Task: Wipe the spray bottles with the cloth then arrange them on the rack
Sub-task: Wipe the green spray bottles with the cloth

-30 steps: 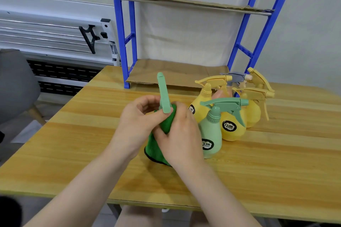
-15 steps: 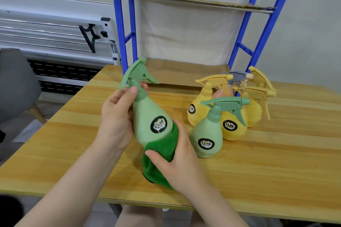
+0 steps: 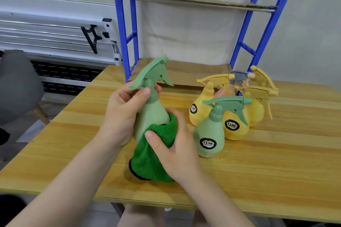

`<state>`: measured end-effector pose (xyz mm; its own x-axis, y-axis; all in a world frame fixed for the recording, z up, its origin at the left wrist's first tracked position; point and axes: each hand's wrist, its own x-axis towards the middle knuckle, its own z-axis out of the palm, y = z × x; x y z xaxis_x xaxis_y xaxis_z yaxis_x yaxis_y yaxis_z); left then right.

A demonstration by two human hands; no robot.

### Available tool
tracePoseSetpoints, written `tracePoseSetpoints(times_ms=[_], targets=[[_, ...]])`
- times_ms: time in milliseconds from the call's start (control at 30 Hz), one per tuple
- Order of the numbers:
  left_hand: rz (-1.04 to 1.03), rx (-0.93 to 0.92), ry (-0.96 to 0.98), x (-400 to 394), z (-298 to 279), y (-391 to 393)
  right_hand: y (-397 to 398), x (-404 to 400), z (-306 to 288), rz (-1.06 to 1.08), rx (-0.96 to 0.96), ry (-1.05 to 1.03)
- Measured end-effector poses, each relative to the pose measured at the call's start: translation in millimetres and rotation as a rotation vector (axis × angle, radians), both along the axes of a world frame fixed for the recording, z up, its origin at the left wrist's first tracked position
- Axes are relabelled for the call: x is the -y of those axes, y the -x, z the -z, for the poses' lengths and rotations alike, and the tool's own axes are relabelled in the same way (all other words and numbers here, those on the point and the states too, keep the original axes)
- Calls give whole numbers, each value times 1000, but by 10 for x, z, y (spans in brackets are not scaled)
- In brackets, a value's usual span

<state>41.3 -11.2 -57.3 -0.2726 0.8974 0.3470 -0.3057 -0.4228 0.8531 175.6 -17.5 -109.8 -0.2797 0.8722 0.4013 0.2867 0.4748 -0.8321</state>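
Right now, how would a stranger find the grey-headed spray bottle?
Look at the blue rack at the table's far edge. By its right leg stands a cluster of bottles. The grey-headed bottle is at the back, mostly hidden; its neighbours' heads are yellow or green.

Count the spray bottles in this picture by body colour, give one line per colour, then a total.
Green plastic spray bottles: 2, one held in the hands, one standing on the table.
Yellow plastic spray bottles: 3.
Peach-bodied spray bottle with grey trigger, mostly hidden: 1.
Total: 6
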Motion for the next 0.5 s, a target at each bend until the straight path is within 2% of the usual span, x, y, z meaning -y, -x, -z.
tracePoseSetpoints(times_ms=[100, 167, 267, 433, 500], targets=[[11, -3, -23, 19, 57, -52, 35, -86, -95, -1, -103, -64], [-12, 51, -43, 6, 59, -59, 82, -126, -92, -24, -308, -10], [-67, 110, -79, -37, 53, -65, 172, -138, -68, -11, -663, 200], [-139, 231, -63, -35, 46, -87, 256, -177, -30, 29, -890, 567], [-173, 240, -87, -33, 53, -112, 311, -149, -39, -57, -1018, 740]])
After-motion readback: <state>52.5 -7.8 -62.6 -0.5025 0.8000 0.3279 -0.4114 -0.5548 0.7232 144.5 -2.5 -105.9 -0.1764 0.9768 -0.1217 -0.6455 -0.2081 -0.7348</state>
